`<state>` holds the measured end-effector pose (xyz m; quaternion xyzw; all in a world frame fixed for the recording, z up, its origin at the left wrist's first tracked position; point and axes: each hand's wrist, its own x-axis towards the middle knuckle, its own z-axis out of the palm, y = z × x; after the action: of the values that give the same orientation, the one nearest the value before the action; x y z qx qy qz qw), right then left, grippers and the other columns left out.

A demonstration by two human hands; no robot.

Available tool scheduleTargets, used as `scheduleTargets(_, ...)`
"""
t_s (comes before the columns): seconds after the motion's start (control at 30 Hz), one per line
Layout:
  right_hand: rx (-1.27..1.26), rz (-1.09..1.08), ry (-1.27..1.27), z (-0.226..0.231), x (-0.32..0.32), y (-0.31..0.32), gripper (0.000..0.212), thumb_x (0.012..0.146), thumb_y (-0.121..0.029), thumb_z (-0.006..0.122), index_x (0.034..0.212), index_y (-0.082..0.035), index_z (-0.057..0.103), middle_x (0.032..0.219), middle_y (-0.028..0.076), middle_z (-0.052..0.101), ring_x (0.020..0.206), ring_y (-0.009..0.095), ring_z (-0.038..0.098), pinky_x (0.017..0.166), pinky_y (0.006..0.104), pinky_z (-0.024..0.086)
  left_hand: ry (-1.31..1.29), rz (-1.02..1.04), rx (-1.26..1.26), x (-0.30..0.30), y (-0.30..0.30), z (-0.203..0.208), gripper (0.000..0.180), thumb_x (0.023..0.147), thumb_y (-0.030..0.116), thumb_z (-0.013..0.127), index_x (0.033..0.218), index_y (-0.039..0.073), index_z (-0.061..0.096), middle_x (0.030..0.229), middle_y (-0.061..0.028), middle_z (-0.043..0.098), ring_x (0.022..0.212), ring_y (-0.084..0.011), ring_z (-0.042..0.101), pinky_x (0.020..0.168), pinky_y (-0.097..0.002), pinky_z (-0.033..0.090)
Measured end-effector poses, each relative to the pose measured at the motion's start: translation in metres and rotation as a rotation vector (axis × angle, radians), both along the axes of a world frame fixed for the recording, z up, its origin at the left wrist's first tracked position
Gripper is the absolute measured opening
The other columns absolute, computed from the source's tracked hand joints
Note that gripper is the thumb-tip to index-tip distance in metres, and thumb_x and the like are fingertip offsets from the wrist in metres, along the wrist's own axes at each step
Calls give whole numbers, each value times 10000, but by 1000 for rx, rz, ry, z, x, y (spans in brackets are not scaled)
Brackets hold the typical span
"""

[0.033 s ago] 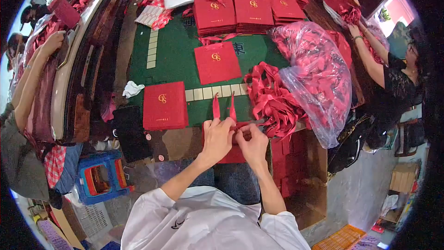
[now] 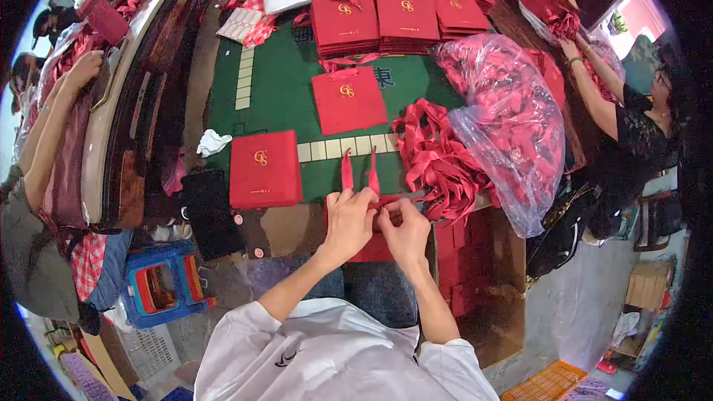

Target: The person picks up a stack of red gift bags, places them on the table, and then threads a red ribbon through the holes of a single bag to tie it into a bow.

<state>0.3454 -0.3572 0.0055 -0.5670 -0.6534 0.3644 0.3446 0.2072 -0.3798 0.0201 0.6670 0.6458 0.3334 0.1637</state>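
Observation:
At the near table edge, a red gift bag (image 2: pixel 373 249) lies partly hidden under my two hands. My left hand (image 2: pixel 349 223) is closed on its upper edge, fingers bent. Just beyond those fingers, two narrow red ribbon ends (image 2: pixel 373 176) stick up. My right hand (image 2: pixel 405 232) pinches at the bag's rim beside the left fingertips, apparently on red ribbon; the fingertips partly cover it. To the left sits a stack of flat red bags (image 2: pixel 265 171) with gold print. Farther out, one red bag with a ribbon handle (image 2: pixel 349 104) lies alone. Right of my hands is a heap of loose red ribbons (image 2: pixel 438 167).
A clear plastic sack of red ribbons (image 2: pixel 512 96) bulges at the right. Stacked finished bags (image 2: pixel 345 26) line the far side of the green table (image 2: pixel 282 96). An open cardboard box (image 2: pixel 505 289) stands below right; blue stools (image 2: pixel 160 282) stand left. Co-workers' arms (image 2: pixel 594 96) show on both sides.

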Motion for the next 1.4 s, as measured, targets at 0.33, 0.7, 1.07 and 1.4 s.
scheduleTargets(0.33,-143,-56,-20,13,-3,-1,160,833,-162,699,869,-22,628,774,150,692,698,276,701,653,370,536,104,55,148,15,-12,-8,197,783,44,649,961,115,605,881,-33,638,839,-259,550,810,-411,354)
scheduleTargets(0.7,-64,83,49,25,9,10,137,887,-130,677,904,1,644,791,130,698,713,215,706,649,332,535,-51,-36,9,-1,-3,2,225,763,95,683,976,112,614,908,-23,648,863,-258,560,834,-410,350)
scheduleTargets(1.07,-104,644,-253,33,40,76,266,832,-278,692,872,-18,737,766,183,667,710,317,665,655,387,504,22,-128,155,0,-6,-2,169,753,133,747,895,123,655,855,23,655,835,-207,567,835,-385,357)
scheduleTargets(1.4,-508,564,43,14,30,80,221,802,-218,724,806,3,736,688,19,688,656,64,601,619,282,486,167,-169,273,-7,1,2,143,768,172,748,859,131,645,845,23,663,818,-192,555,841,-372,350)
